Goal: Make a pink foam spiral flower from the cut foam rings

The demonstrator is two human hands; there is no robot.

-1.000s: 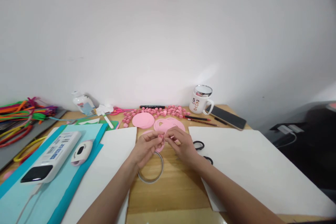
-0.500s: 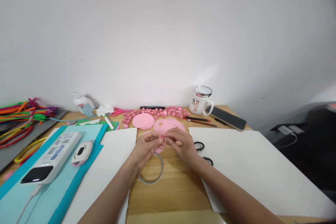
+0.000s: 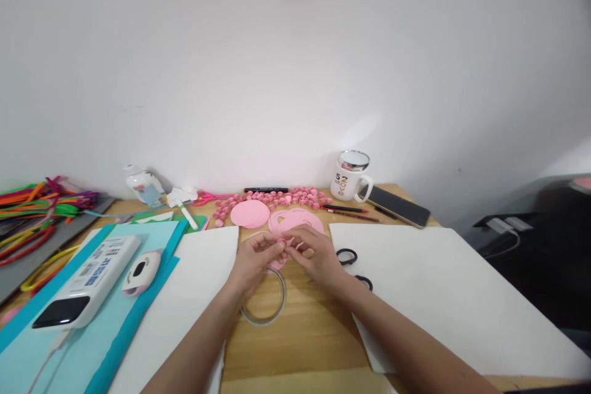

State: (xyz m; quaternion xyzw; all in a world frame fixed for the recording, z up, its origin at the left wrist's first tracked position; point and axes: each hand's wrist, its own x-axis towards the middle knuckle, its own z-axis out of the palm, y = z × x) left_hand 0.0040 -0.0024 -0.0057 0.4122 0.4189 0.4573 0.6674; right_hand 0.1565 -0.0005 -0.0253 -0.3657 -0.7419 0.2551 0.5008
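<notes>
Between the fingertips of both hands is a small pink paper roll, partly covered by the fingers. My left hand pinches it from the left. My right hand closes on it from the right, fingers bent over its top. Just beyond lie pink paper circles in a stack and pink paper offcuts with curved edges. Many rolled pink paper pieces are heaped at the back. Below my left hand a roll of tape lies flat on the wooden table.
White sheets lie on both sides, with black-handled scissors by my right wrist. A white mug, a phone and pencils stand or lie back right. At left are a power bank, a bottle and colourful pipe cleaners.
Both hands stay together around the pink paper roll, and the fingers have shifted slightly, covering more of it. The whole view has moved a little, with things appearing slightly further left.
</notes>
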